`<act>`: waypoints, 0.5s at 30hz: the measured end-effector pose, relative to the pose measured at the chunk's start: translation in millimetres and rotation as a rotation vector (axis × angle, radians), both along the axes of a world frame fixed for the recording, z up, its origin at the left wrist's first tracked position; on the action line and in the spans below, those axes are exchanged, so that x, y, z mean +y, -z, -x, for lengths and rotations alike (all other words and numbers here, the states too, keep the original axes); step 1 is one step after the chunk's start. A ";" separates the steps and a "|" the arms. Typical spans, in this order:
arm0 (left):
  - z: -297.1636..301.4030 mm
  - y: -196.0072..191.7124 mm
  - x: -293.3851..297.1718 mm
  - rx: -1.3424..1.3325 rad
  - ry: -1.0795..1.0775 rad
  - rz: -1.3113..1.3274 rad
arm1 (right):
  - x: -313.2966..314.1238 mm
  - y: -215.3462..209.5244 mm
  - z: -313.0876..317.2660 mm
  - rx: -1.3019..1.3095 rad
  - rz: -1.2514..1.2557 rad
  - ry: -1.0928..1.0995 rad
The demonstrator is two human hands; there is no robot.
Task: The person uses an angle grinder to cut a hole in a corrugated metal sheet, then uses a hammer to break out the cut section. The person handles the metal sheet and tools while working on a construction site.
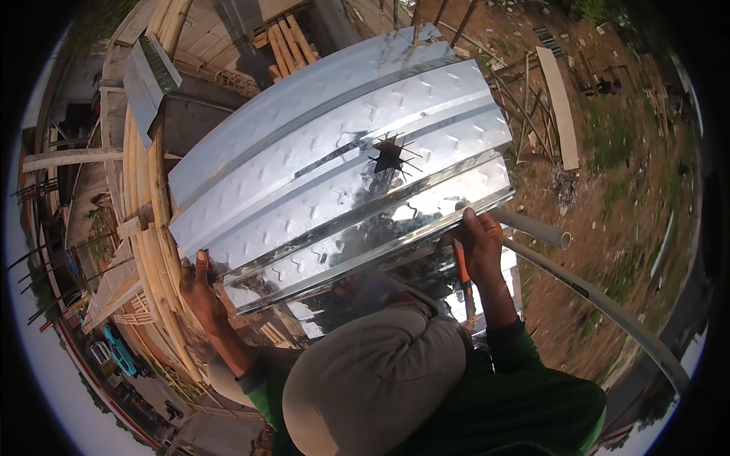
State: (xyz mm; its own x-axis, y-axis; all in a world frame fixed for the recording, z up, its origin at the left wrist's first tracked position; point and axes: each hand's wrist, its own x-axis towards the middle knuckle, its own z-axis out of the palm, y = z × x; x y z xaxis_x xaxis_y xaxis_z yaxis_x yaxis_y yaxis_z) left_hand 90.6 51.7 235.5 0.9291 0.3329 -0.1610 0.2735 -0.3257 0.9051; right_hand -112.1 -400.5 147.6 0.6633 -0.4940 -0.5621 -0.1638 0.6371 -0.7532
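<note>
A shiny ribbed metal decking sheet [334, 239] spans the space in front of me, tilted, with small bumps pressed into it. Right of its middle is a star-shaped dark hole [389, 156] with thin dark lines spreading from it. My left hand [201, 292] grips the sheet's near left corner, thumb on top. My right hand [483, 243] is closed on its near edge at the right. Just below the right hand is a red-handled tool [461, 264]; its kind and whether my fingers hold it I cannot make out.
Bamboo poles [157, 197] run along the left, with a bent metal piece [150, 83] on them. At right, a grey pipe [540, 228], a long curved bar [608, 304] and a plank [559, 110] stand over bare ground. A rounded grey-beige cloth form [372, 380] fills the lower middle.
</note>
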 end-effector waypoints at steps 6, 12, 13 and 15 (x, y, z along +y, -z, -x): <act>-3.6 -2.1 -4.2 0.063 -0.059 -0.035 | 0.6 -1.2 -0.8 0.038 0.044 -0.030; -6.3 2.4 -3.3 0.060 -0.024 -0.054 | -1.8 -2.9 -6.6 0.036 0.074 -0.049; -6.5 0.5 -0.2 0.086 -0.005 -0.021 | -1.3 -2.5 -6.1 0.014 0.065 -0.039; -9.1 -1.6 4.4 0.059 0.045 0.044 | 0.7 0.4 -5.5 0.019 0.039 0.001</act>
State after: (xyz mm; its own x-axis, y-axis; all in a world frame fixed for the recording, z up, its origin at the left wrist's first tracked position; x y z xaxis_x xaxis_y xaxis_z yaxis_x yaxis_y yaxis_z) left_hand 99.7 56.1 237.1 0.9316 0.2819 -0.2296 0.3127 -0.2989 0.9016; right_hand -106.6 -399.8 147.2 0.6524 -0.5164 -0.5547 -0.1779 0.6072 -0.7744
